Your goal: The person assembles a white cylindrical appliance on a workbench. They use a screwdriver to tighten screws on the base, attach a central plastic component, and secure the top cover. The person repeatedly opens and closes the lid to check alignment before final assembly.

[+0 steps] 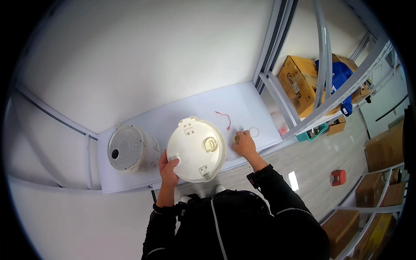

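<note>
A round, cream-white appliance lid (190, 151) is held tilted over the table's front edge. My left hand (168, 167) grips its left rim, with the thumb on its face. The lid's face carries a cream round knob-like fitting (210, 145) and small screwed plates at its top and bottom. To the right, my right hand (245, 144) is closed around a small yellowish-brown round piece (236, 138), mostly hidden by the fingers, at the tabletop. Just beyond that hand lies a thin white ring (254, 132).
On the left of the white table (173, 113) stands a white round appliance body (132, 148) with a grey disc-shaped top and a dark hole. A thin red wire (226, 119) lies beyond the lid. Grey shelving with cardboard boxes (299, 82) and a red stool (338, 177) are at right.
</note>
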Motion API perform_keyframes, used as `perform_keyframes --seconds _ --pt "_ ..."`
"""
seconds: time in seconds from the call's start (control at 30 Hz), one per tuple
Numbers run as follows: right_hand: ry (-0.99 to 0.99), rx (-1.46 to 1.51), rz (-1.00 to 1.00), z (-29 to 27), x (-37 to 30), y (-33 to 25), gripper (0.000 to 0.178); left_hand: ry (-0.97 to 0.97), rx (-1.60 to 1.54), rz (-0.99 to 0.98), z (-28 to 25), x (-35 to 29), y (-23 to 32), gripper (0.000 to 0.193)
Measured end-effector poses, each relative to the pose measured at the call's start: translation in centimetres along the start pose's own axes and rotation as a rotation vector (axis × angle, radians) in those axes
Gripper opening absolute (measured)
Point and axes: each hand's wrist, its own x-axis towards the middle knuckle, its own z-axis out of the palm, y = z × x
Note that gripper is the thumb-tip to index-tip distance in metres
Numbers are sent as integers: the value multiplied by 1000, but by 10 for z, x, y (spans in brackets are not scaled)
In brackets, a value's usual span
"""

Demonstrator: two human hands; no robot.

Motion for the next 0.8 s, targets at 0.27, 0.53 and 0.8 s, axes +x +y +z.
perform_keyframes --seconds 0.27,0.53,0.8 --pt "-42 554 -66 -47 1 -19 59 83 25 40 20 0 -9 58" --pt "-189 1275 -343 -101 -29 -60 53 32 -43 27 56 10 -8 50" --pt "-316 1332 -361 -122 -45 -68 53 -28 -3 -7 71 13 -4 63"
